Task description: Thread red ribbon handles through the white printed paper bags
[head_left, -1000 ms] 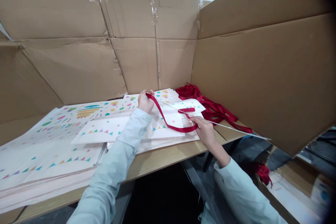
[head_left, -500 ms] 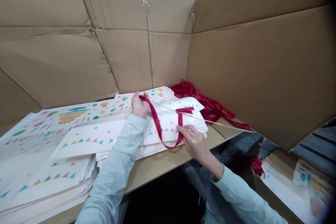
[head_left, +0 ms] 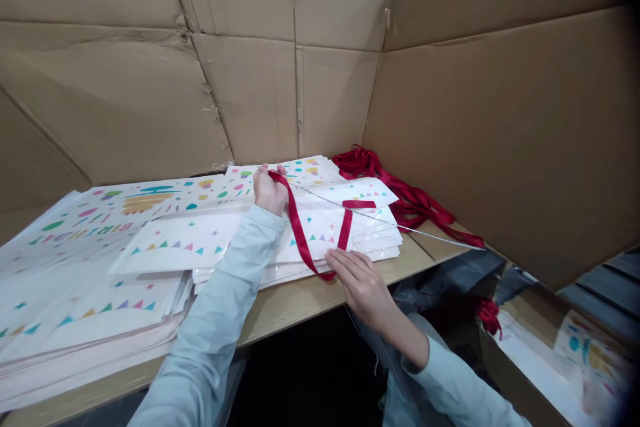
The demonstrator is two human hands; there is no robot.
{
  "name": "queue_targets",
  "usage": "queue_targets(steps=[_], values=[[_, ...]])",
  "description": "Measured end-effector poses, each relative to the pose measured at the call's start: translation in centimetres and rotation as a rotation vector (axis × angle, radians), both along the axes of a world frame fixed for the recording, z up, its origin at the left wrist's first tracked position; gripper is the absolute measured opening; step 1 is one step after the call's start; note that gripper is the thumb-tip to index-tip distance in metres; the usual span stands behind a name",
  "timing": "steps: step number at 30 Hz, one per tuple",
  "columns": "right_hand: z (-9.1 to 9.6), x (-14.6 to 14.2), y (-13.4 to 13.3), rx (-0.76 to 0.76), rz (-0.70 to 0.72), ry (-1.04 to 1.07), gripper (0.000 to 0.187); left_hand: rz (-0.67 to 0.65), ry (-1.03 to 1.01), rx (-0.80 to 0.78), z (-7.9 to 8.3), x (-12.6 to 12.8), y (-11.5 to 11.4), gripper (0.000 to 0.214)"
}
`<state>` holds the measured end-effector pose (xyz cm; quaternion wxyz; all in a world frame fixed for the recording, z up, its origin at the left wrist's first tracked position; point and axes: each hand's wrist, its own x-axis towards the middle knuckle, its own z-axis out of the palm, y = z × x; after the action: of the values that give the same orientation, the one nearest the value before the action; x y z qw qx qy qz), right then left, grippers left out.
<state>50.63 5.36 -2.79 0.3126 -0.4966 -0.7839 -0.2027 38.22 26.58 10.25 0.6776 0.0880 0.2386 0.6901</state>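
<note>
At the far left we see a stack of flat paper bags (head_left: 90, 293), white with coloured triangles, dots and lettering, lying on a wooden table (head_left: 300, 303). Just right of it, the left hand (head_left: 269, 190) rests on a second stack of printed bags (head_left: 320, 240), clenched around one end of a red ribbon (head_left: 300, 233).

The ribbon is a flat, glossy, deep red band. It runs from the fist at the far side diagonally towards the near right. It bends in a narrow U at the near edge of the stack, then climbs back away from us to a short crosswise piece lying on the top bag. Its long axis goes far to near, and the bend points at the table's near edge.

A thin metal wire (head_left: 400, 227) starts by the fist and stretches right, past the table's corner.

The right hand (head_left: 363, 283) lies at the near edge with its fingers (head_left: 343, 261) nearly straight and their tips on the ribbon's bend. We cannot tell whether they pinch it.

Farther right, a loose heap of red ribbons (head_left: 400, 197) sits against the cardboard wall (head_left: 500, 133).
</note>
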Motion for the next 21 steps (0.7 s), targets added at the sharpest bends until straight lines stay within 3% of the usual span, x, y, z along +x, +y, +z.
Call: queue_targets(steps=[3, 6, 8, 10, 12, 15, 21], values=[[2.0, -0.7, -1.2, -0.039, 0.063, 0.069, 0.054, 0.023, -0.028, -0.025, 0.0, 0.4, -0.9, 0.019], [5.6, -1.1, -0.9, 0.04, 0.101, 0.173, 0.046, 0.013, -0.044, 0.011, 0.1, 1.0, -2.4, 0.019], [8.1, -1.2, 0.4, 0.098, 0.035, 0.214, 0.038, -0.008, -0.041, 0.055, 0.2, 1.4, -3.6, 0.019], [9.8, -1.2, 2.5, 0.064, -0.084, 0.237, 0.034, -0.036, -0.03, 0.106, 0.5, 1.7, -4.7, 0.02], [10.7, -1.3, 4.5, -0.049, -0.161, 0.277, 0.035, -0.063, -0.019, 0.151, 0.7, 1.8, -5.7, 0.019], [11.0, -1.2, 6.5, -0.163, -0.148, 0.347, 0.032, -0.093, -0.006, 0.214, 1.0, 1.8, -6.5, 0.02], [12.0, 0.7, 6.1, -0.172, -0.048, 0.529, 0.026, -0.222, 0.214, 0.404, 0.5, 0.7, -6.5, 0.007]])
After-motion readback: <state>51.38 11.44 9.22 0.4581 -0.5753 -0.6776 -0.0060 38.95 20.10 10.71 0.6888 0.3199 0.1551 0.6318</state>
